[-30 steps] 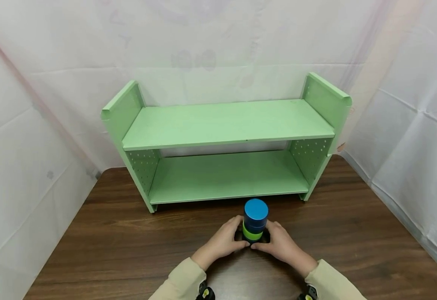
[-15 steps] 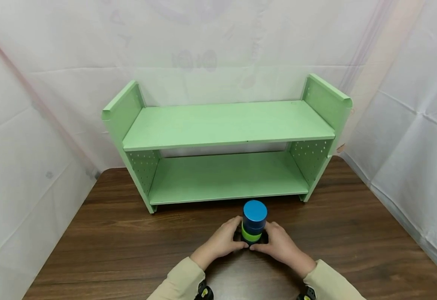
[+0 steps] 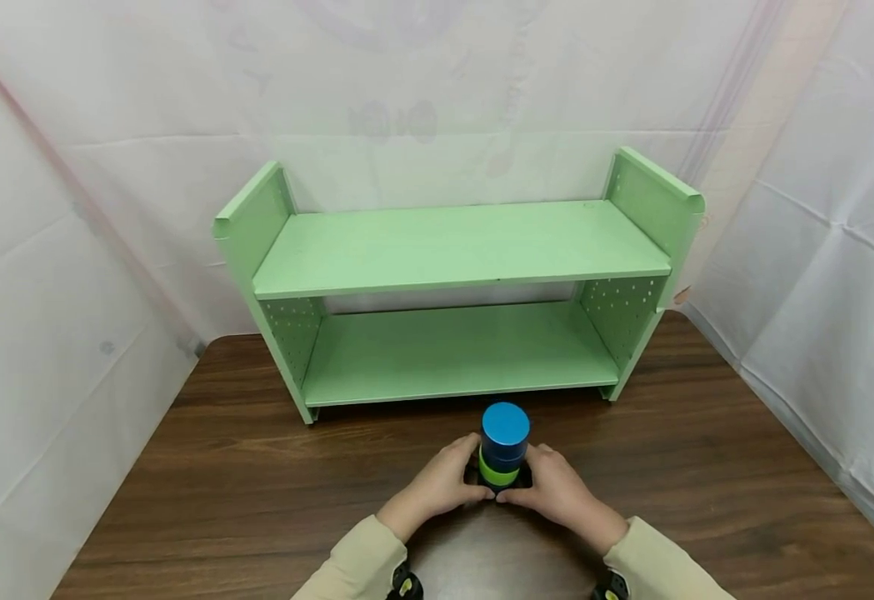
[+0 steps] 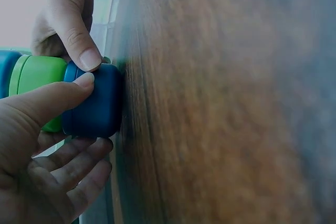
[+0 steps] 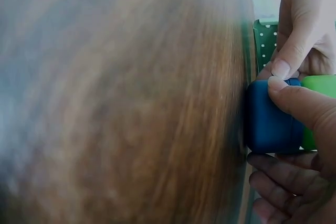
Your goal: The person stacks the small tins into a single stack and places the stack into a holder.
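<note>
Both hands cup the base of the stack point(image 3: 503, 451), which stands upright on the table point(image 3: 257, 500) just in front of the shelf point(image 3: 451, 250). The left hand point(image 3: 437, 487) and right hand point(image 3: 556, 492) curl thumbs and fingers round the dark blue bottom piece. Even pressure from both sides, judged best, keeps the stack upright.

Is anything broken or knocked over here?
No, nothing stands out. The stack of cups stands straight on the table, gripped by the left hand and right hand. The green shelf looks undamaged.
</note>
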Available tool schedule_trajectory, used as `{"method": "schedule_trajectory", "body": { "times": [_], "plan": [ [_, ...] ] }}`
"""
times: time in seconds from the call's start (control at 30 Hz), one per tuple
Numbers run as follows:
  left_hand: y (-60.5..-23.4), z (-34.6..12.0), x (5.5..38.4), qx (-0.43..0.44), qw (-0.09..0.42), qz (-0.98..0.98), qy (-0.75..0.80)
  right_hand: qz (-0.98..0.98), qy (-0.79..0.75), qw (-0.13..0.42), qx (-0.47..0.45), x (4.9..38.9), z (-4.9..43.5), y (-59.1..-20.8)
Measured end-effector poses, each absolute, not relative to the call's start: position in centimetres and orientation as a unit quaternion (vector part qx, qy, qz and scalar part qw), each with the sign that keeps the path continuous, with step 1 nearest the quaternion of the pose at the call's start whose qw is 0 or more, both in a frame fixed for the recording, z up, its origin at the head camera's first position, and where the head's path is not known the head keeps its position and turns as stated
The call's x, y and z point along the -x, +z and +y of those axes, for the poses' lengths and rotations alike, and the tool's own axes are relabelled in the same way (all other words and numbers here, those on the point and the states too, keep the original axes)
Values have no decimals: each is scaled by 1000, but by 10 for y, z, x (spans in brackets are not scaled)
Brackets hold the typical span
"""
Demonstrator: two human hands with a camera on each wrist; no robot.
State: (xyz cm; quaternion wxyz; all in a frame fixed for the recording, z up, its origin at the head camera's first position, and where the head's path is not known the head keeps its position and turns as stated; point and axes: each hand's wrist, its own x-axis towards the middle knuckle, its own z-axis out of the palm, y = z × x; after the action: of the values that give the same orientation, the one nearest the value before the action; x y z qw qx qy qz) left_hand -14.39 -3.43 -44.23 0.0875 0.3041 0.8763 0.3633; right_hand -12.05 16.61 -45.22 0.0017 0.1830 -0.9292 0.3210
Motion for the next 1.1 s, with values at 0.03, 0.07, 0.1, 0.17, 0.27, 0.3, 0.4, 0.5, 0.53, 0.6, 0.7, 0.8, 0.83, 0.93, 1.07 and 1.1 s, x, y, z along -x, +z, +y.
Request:
{"method": "schedule_trajectory", "body": {
  "times": [0.03, 0.07, 0.1, 0.17, 0.27, 0.3, 0.4, 0.5, 0.53, 0.6, 0.7, 0.8, 0.83, 0.93, 1.07, 1.1],
  "plan": [
    [-442, -35, 143, -304, 87, 877, 362, -929, 320, 2, -184, 120, 165, -452],
    [-442, -36, 142, -304, 87, 877, 361, -930, 319, 3, -183, 119, 164, -452],
    [-442, -37, 142, -304, 87, 878, 359, -931, 317, 4, -183, 119, 164, -452],
    [-442, -38, 141, -303, 86, 879, 358, -932, 312, 6, -185, 118, 163, -452],
    [-443, -39, 139, -302, 83, 880, 357, -931, 310, 6, -191, 118, 161, -452],
    [-443, -40, 138, -301, 82, 880, 357, -931, 311, 5, -193, 117, 160, -452],
    [-444, -43, 136, -298, 81, 883, 355, -928, 314, -1, -199, 116, 158, -451],
    [-443, -45, 134, -292, 81, 887, 348, -926, 318, -5, -205, 115, 156, -451],
    [-443, -45, 133, -293, 80, 888, 346, -925, 319, -5, -208, 114, 155, -451],
    [-442, -47, 131, -293, 78, 890, 339, -924, 320, -5, -210, 113, 154, -451],
    [-441, -49, 130, -294, 77, 892, 335, -922, 323, -8, -214, 113, 152, -451],
    [-440, -51, 128, -293, 79, 892, 334, -921, 324, -12, -217, 113, 151, -450],
    [-440, -52, 128, -293, 80, 892, 336, -920, 324, -13, -219, 113, 150, -450],
    [-440, -55, 126, -289, 83, 891, 340, -920, 323, -12, -224, 113, 149, -449],
    [-439, -58, 126, -283, 91, 890, 345, -919, 321, -15, -231, 114, 146, -448],
    [-439, -58, 126, -281, 92, 890, 346, -918, 320, -16, -233, 114, 146, -449]
  ]
}}
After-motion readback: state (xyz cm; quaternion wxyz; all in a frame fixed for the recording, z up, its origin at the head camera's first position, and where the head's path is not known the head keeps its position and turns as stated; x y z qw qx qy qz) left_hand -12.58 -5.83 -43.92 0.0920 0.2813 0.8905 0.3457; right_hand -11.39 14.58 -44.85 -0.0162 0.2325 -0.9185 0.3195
